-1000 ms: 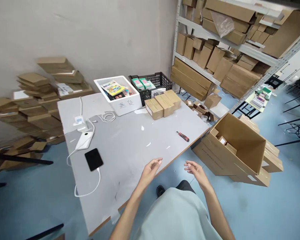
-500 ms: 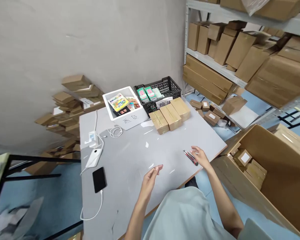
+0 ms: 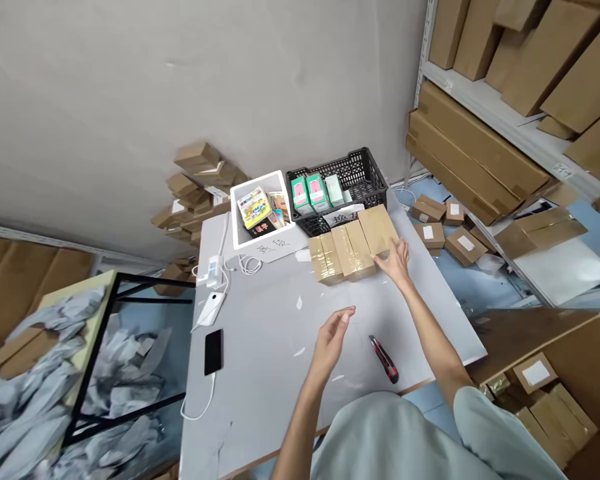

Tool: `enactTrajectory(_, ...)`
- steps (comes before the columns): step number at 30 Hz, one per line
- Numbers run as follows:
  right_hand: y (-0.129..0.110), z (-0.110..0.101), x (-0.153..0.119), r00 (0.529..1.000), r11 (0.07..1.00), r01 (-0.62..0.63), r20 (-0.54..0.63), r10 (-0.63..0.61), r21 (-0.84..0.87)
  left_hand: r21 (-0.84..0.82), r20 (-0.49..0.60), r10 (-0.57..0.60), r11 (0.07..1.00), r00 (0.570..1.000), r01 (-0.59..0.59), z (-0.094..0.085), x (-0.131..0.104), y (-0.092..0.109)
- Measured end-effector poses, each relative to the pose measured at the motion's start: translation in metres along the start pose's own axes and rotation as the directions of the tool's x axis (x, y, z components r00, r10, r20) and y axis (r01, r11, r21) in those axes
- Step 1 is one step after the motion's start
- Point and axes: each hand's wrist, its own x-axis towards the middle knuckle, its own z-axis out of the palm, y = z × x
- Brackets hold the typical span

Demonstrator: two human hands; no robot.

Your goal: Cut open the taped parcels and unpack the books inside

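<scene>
Three taped cardboard boxes stand side by side on the grey table: a left box, a middle box and a right box. My right hand is at the near end of the right box, thumb on its front and fingers round its right corner. Over the table, my left hand hovers with fingers stretched out and nothing in it. A red and black utility knife lies between my forearms near the table's front edge, blade end pointing away from me.
Behind the boxes stand a black plastic crate with green cartons and a white foam bin with booklets. A phone, power bank and cables lie left. At right are a large open carton and a shelf.
My right hand has left the spot beside the utility knife and reached forward to the right cardboard box. My left hand stays over the table, empty. The camera view has shifted.
</scene>
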Motion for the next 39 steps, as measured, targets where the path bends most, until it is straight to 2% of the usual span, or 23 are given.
enactTrajectory(3,0.001,0.018,0.031,0.995,0.997,-0.053,0.076,0.056,-0.051,0.004,0.026,-0.033,0.999,0.999,0.033,0.010,0.005,-0.001)
enactTrajectory(7,0.012,0.030,0.043,0.985,0.982,-0.096,0.128,0.117,-0.162,-0.002,0.023,-0.091,0.996,0.996,0.091,0.011,0.000,-0.013)
enactTrajectory(10,0.020,0.025,0.047,0.983,0.975,-0.111,0.126,0.137,-0.193,-0.025,0.026,-0.135,0.990,0.990,0.136,0.010,-0.006,-0.024)
enactTrajectory(13,0.023,0.016,0.054,0.979,0.984,-0.149,0.124,0.161,-0.101,-0.043,0.036,-0.156,0.987,0.987,0.158,0.011,-0.011,-0.034)
enactTrajectory(17,0.020,0.000,0.058,0.990,0.985,-0.138,0.008,0.137,0.101,-0.046,0.063,-0.128,0.990,0.990,0.131,0.011,-0.020,-0.040)
enactTrajectory(19,0.020,-0.010,0.045,0.979,0.975,-0.191,-0.048,0.197,0.117,-0.054,0.080,-0.102,0.993,0.992,0.107,0.007,-0.027,-0.042)
enactTrajectory(21,0.026,-0.022,0.015,0.952,0.954,-0.273,-0.105,0.286,0.124,-0.070,0.092,-0.076,0.994,0.993,0.082,-0.002,-0.035,-0.045)
enactTrajectory(23,0.038,-0.035,-0.033,0.919,0.935,-0.323,-0.190,0.347,0.145,-0.091,0.104,-0.054,0.994,0.993,0.063,-0.015,-0.044,-0.051)
enactTrajectory(26,0.060,-0.053,-0.131,0.885,0.939,-0.323,-0.315,0.343,0.117,-0.119,0.139,-0.032,0.992,0.990,0.049,-0.041,-0.059,-0.065)
enactTrajectory(28,0.068,-0.058,-0.202,0.899,0.959,-0.278,-0.334,0.283,0.062,-0.133,0.171,-0.029,0.990,0.985,0.052,-0.062,-0.070,-0.077)
enactTrajectory(30,0.063,-0.056,-0.269,0.913,0.965,-0.261,-0.322,0.252,0.015,-0.140,0.195,-0.034,0.988,0.980,0.062,-0.087,-0.082,-0.093)
enactTrajectory(32,0.048,-0.045,-0.325,0.934,0.971,-0.239,-0.281,0.222,-0.028,-0.139,0.202,-0.044,0.988,0.978,0.073,-0.115,-0.094,-0.114)
enactTrajectory(34,0.025,-0.026,-0.367,0.962,0.979,-0.194,-0.210,0.176,-0.064,-0.136,0.179,-0.058,0.987,0.982,0.083,-0.144,-0.103,-0.141)
enactTrajectory(37,-0.014,0.012,-0.408,0.998,0.992,-0.059,-0.036,0.055,-0.115,-0.148,0.083,-0.104,0.982,0.991,0.115,-0.187,-0.110,-0.185)
enactTrajectory(39,-0.040,0.035,-0.425,0.991,0.986,0.080,0.114,-0.063,-0.146,-0.163,-0.015,-0.136,0.978,0.991,0.132,-0.212,-0.112,-0.209)
